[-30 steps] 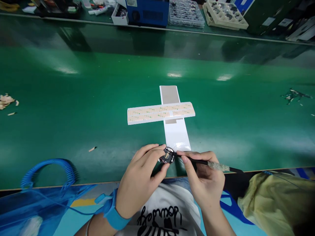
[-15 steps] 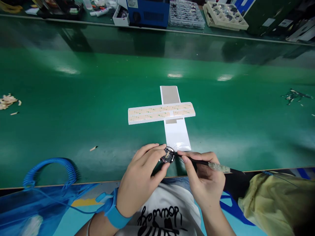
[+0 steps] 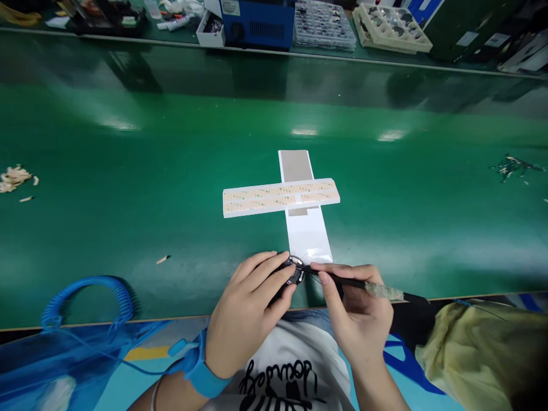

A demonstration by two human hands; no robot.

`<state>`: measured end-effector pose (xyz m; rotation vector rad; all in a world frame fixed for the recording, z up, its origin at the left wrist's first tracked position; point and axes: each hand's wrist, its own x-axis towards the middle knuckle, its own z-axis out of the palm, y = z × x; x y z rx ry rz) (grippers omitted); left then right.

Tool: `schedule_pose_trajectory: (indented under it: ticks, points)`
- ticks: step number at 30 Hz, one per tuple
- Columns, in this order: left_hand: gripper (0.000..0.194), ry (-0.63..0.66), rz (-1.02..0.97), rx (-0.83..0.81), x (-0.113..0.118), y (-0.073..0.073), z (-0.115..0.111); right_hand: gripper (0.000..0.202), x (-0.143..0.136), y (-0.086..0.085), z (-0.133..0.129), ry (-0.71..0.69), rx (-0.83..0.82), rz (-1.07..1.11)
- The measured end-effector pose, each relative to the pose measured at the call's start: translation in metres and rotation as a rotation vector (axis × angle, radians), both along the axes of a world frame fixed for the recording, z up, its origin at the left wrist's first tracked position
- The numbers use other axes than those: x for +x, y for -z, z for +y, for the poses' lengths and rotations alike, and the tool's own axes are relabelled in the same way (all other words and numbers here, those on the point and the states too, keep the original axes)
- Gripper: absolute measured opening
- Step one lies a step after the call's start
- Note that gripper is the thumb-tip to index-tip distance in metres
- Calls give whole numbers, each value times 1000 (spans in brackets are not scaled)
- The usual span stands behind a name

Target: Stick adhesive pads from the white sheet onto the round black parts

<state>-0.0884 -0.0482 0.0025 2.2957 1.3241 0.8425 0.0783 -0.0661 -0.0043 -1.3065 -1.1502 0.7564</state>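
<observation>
Near the front edge of the green table, my left hand [image 3: 252, 308] grips a small round black device [image 3: 295, 270], its fingers covering the left part of it. A black tool with a wrapped handle [image 3: 383, 291] lies in the closed fingers of my right hand [image 3: 362, 305]. The tool's thin tip reaches over the device beside my left fingertips; exact contact is too small to tell. Just beyond the device lies a white sheet with grey patches [image 3: 308, 234]. Across that sheet rests a strip of beige stickers [image 3: 252, 200].
A blue coiled cord [image 3: 89, 281] runs to the blue wrist strap [image 3: 205, 368]. Beige scraps [image 3: 15, 178] lie far left, dark scraps [image 3: 516, 165] far right. On the back shelf stand a blue box [image 3: 259, 23], a clear tray [image 3: 324, 25] and a cream tray [image 3: 394, 27].
The tool tip has moved left over the device. A finger of my left hand has shifted right, covering more of the device.
</observation>
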Motion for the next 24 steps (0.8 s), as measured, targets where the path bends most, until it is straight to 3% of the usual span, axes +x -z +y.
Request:
schedule_pose_trajectory:
  ticks: [7,24]
  points:
    - [35,-29,-35,-8,0,-1,0,17,-1,0,1,8,-25,-13]
    - [33,-40,-38,-17,1,0,0,19,0,-1,1,-10,-20,15]
